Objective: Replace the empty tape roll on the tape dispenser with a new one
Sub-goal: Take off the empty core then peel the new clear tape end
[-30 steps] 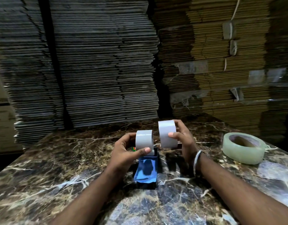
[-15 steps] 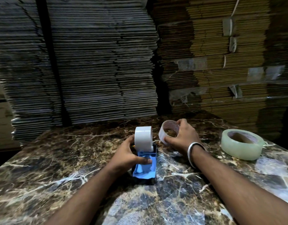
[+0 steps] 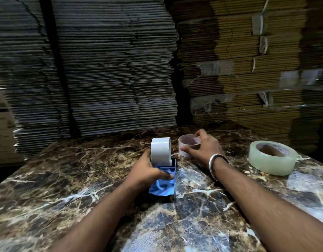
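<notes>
A blue tape dispenser (image 3: 163,188) lies on the marble table (image 3: 66,179) in the middle of the view. A white drum (image 3: 160,149) stands upright at its far end. My left hand (image 3: 149,172) grips the dispenser's body from the left, thumb across the blue top. Just right of the drum, the empty tape roll (image 3: 188,142), a thin whitish ring, lies flat on the table. My right hand (image 3: 204,149) holds it, thumb on its near side and fingers over the far rim. A full roll of clear tape (image 3: 271,157) lies flat further right, untouched.
Tall stacks of flattened cardboard (image 3: 111,70) rise right behind the table's far edge, with brown taped bundles (image 3: 248,70) to the right. The table's left edge (image 3: 20,170) drops into a dark gap.
My right hand carried the empty roll away from the drum, turned it from upright to flat and lowered it onto the table. My left hand slid down from the drum onto the dispenser body.
</notes>
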`<state>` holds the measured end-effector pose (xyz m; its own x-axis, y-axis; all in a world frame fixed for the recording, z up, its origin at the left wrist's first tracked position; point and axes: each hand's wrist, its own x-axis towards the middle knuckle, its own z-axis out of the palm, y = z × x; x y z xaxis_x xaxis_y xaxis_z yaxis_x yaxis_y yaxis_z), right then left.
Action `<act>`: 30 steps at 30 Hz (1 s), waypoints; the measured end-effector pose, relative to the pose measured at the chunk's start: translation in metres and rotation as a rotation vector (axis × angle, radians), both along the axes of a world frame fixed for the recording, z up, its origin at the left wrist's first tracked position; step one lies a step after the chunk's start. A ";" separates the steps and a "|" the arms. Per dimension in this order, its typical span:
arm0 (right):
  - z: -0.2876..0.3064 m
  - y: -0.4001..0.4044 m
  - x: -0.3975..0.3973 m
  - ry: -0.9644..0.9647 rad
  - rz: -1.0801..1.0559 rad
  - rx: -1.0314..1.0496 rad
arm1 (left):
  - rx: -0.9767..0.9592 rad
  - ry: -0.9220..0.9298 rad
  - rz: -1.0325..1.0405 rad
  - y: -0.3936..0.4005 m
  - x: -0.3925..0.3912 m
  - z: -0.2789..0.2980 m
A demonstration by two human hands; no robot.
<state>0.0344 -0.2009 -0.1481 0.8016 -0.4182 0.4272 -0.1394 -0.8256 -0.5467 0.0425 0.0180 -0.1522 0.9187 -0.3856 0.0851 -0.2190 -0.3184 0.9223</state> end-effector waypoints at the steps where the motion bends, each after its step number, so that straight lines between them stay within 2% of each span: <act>1: 0.000 0.001 0.000 -0.002 -0.004 0.014 | 0.026 0.014 0.012 -0.001 0.000 0.000; 3: 0.003 0.003 -0.004 -0.062 -0.059 -0.037 | 0.103 0.038 0.034 -0.002 -0.001 0.001; 5: 0.006 0.008 -0.009 -0.212 -0.074 -0.152 | 0.230 0.012 0.081 -0.003 0.001 -0.001; 7: 0.009 0.015 -0.016 -0.286 0.090 -0.137 | 0.394 -0.028 0.140 -0.003 0.003 -0.003; 10: 0.007 0.026 -0.023 -0.229 0.352 -0.107 | 0.532 -0.050 0.166 -0.003 0.001 -0.004; 12: 0.004 0.029 -0.021 -0.173 0.433 -0.113 | 0.537 -0.047 0.161 -0.003 0.000 -0.002; 17: -0.004 0.029 -0.017 0.109 0.527 -0.031 | 0.446 -0.010 0.098 -0.002 0.000 0.000; 23: -0.002 0.026 -0.019 0.092 0.514 0.044 | 0.444 -0.048 0.055 0.014 0.001 0.019; 27: 0.002 0.021 -0.020 0.126 0.532 0.039 | 0.441 -0.094 -0.043 0.024 0.003 0.025; 30: 0.000 0.018 -0.020 0.138 0.613 0.113 | 0.397 -0.098 -0.135 0.031 0.008 0.025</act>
<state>0.0147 -0.1826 -0.1482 0.9541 0.0974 0.2833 0.2648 -0.7164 -0.6455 0.0508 0.0490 -0.1275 0.8529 -0.5220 -0.0097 -0.3636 -0.6072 0.7065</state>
